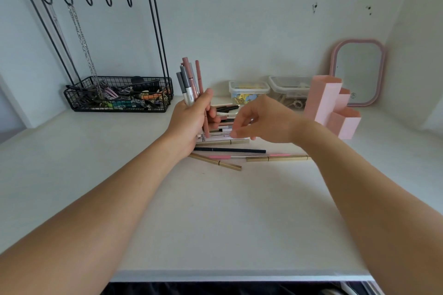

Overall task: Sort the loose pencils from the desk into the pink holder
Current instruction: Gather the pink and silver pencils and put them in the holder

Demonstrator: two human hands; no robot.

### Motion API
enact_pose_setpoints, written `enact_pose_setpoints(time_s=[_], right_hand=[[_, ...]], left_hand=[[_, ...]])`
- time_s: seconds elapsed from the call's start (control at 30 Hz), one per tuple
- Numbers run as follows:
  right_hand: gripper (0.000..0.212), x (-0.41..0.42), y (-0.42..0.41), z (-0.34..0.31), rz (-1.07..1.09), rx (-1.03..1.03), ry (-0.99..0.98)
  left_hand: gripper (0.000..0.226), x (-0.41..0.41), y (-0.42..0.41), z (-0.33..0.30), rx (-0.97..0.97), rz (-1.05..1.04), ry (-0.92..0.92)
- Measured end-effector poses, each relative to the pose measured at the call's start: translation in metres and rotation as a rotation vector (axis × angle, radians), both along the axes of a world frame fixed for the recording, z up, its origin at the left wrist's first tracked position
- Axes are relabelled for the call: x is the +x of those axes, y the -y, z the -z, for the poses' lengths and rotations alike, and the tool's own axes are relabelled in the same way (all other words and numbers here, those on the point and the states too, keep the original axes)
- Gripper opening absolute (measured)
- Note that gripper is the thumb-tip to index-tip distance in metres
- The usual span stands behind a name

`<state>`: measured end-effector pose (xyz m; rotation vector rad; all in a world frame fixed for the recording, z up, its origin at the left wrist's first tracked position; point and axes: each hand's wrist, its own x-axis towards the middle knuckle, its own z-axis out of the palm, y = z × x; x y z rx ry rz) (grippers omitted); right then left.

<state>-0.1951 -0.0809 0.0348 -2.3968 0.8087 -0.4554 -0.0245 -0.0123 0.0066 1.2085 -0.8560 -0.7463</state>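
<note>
My left hand point(191, 122) grips an upright bunch of pencils point(190, 79), pink, grey and white, above the white desk point(215, 211). More loose pencils point(230, 151) lie in a pile on the desk behind and below both hands: gold, black and pink ones. My right hand point(261, 118) hovers over that pile with loosely curled fingers, and I see nothing held in it. The pink holder point(330, 105) with stepped compartments stands upright to the right of my right hand; nothing sticks out of its top.
A black wire rack point(119, 93) with hooks, chains and a basket of small items stands at the back left. Two clear lidded boxes point(249, 91) sit against the wall behind the pile. A pink-framed mirror point(358, 72) leans behind the holder.
</note>
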Motion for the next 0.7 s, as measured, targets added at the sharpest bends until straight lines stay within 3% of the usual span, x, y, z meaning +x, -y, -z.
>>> enact_pose_setpoints(time_s=[0.13, 0.23, 0.43, 0.7], right_hand=[[0.002, -0.007, 0.005, 0.000, -0.047, -0.020, -0.143], [0.005, -0.005, 0.002, 0.003, -0.075, -0.045, -0.194], [0.011, -0.002, 0.002, 0.009, -0.050, -0.126, -0.242], [0.006, -0.028, 0.018, -0.009, 0.047, -0.160, -0.321]], left_hand=[[0.030, 0.001, -0.001, 0.000, 0.011, 0.028, -0.015], [0.023, 0.000, -0.001, 0.000, 0.003, 0.063, -0.020], [0.048, -0.002, -0.002, -0.004, 0.043, 0.081, -0.069], [0.051, 0.000, -0.001, -0.005, 0.022, 0.072, -0.143]])
